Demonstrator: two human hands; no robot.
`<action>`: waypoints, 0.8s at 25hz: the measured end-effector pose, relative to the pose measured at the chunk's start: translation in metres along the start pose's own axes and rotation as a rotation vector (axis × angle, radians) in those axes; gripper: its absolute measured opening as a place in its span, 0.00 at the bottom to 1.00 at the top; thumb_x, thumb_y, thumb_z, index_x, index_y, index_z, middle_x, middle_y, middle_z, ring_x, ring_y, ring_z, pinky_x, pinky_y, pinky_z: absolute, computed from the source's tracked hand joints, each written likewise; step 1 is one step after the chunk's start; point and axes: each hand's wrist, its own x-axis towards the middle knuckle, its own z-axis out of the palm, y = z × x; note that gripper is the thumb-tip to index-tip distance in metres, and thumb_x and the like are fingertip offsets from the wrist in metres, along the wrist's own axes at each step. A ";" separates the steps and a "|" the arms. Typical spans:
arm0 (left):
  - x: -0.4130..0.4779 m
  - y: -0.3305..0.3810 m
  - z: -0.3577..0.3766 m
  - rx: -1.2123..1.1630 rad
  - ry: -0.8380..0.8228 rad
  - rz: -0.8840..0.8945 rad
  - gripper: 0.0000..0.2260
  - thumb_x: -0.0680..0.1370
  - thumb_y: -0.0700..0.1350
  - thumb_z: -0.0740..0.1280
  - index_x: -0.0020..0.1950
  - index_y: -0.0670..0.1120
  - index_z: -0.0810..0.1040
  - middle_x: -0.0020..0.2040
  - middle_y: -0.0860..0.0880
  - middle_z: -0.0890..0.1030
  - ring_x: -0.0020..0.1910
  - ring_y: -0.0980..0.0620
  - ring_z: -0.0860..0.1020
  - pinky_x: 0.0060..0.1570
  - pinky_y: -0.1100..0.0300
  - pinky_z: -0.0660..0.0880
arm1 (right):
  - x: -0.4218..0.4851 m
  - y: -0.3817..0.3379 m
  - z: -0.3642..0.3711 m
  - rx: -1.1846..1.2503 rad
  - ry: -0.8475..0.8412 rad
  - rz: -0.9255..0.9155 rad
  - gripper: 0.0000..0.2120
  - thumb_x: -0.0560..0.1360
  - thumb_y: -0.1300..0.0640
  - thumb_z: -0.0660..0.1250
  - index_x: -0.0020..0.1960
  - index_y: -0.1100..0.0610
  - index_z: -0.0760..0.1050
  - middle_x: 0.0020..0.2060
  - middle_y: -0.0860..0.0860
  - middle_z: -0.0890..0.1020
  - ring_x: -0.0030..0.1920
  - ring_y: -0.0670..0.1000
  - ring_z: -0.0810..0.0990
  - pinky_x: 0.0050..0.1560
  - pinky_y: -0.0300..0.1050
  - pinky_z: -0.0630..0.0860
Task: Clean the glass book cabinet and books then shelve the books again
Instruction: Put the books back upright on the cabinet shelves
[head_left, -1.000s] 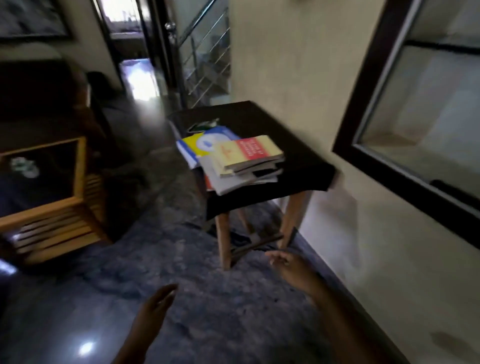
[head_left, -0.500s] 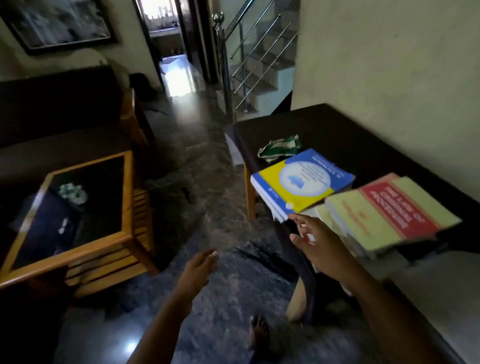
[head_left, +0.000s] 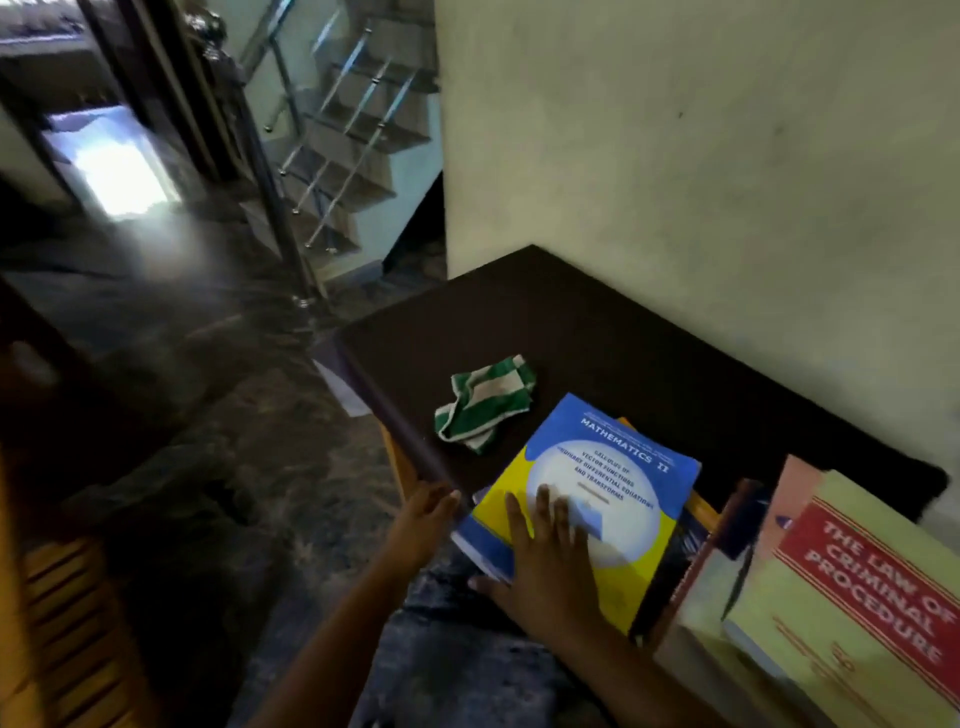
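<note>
The right hand (head_left: 550, 564) lies flat on the cover of a blue and yellow maths book (head_left: 618, 483), its 4 fingers straight and spread, the thumb out to the side at the book's near edge; it grips nothing. The left hand (head_left: 421, 525) reaches to the edge of the dark table (head_left: 571, 332), just beside the book's near left corner; whether it grips anything I cannot tell. The maths book sits on top of other books, near the table's front edge. A green and white striped cloth (head_left: 485, 410) lies crumpled just behind it on the table top. To the right, a law book (head_left: 857, 597) with a red and pale green cover tops another pile. Stairs (head_left: 337, 156) with a metal rail rise beyond the table.
</note>
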 end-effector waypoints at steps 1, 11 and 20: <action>0.014 -0.002 -0.002 0.005 -0.069 -0.019 0.09 0.80 0.36 0.60 0.43 0.45 0.75 0.38 0.48 0.76 0.37 0.58 0.75 0.30 0.75 0.68 | 0.006 -0.005 0.009 0.005 0.003 0.058 0.50 0.49 0.30 0.74 0.64 0.56 0.74 0.59 0.65 0.77 0.60 0.67 0.72 0.51 0.65 0.75; 0.080 -0.013 -0.016 0.082 -0.569 -0.022 0.08 0.79 0.36 0.62 0.54 0.41 0.78 0.42 0.49 0.80 0.38 0.57 0.77 0.37 0.72 0.72 | -0.005 -0.014 -0.010 0.071 -0.083 0.237 0.41 0.73 0.35 0.56 0.74 0.48 0.35 0.75 0.56 0.51 0.74 0.54 0.50 0.69 0.56 0.60; 0.100 -0.020 -0.028 0.079 -0.605 -0.063 0.07 0.80 0.39 0.61 0.56 0.44 0.75 0.53 0.41 0.79 0.50 0.49 0.77 0.41 0.61 0.72 | 0.055 -0.082 0.003 0.162 0.038 0.907 0.39 0.63 0.34 0.66 0.66 0.58 0.73 0.61 0.69 0.73 0.59 0.71 0.73 0.49 0.71 0.72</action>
